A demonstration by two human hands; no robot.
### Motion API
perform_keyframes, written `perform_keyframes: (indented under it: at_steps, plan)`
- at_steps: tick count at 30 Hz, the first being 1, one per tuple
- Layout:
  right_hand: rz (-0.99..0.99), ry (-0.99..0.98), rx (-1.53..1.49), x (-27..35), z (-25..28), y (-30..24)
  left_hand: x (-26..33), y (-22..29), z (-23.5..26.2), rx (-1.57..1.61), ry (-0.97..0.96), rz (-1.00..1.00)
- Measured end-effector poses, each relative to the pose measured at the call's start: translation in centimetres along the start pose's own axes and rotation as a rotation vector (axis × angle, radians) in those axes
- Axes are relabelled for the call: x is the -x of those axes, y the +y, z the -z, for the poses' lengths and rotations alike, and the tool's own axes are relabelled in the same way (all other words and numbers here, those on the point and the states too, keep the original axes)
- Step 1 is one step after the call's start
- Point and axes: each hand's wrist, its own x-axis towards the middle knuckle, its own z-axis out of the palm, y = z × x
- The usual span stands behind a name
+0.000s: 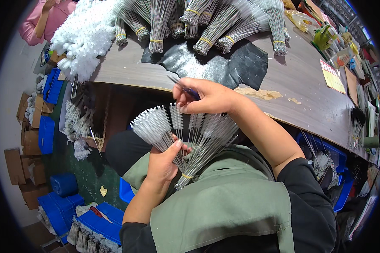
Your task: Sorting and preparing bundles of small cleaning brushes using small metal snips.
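Observation:
My left hand (162, 162) grips a fanned bundle of thin wire brushes (190, 130) with white bristle tips, tied near its base by a yellow band (186, 176). The bundle spreads upward over my lap. My right hand (209, 98) sits just above the brush tips and pinches a small pair of dark-handled scissors (182, 87), its blades pointing up and left.
A brown worktable (299, 84) lies ahead with several banded brush bundles (217, 31), a black sheet (240, 63) and a pile of white fluffy brushes (82, 36). Blue crates (93, 223) and cardboard boxes (25, 143) stand on the floor at left. Another person in pink (46, 19) sits far left.

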Motion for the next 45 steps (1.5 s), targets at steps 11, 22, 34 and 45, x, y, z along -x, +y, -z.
perform_keyframes:
  at_steps: [11,22,34,45]
  plan:
    - [-0.048,-0.117,-0.077,-0.1,0.7,0.3,-0.4,-0.1,-0.6,-0.09,-0.025,0.01]
    - [-0.098,-0.067,0.034,0.4,0.8,0.1,-0.5,-0.7,0.2,-0.106,0.0,-0.018]
    - [-0.194,-0.054,-0.017,0.7,0.6,-0.3,-0.2,-0.2,-0.3,-0.078,0.006,0.023]
    - [-0.114,-0.16,0.01,-1.6,0.8,-0.6,-0.6,-0.4,-0.3,-0.242,-0.117,0.021]
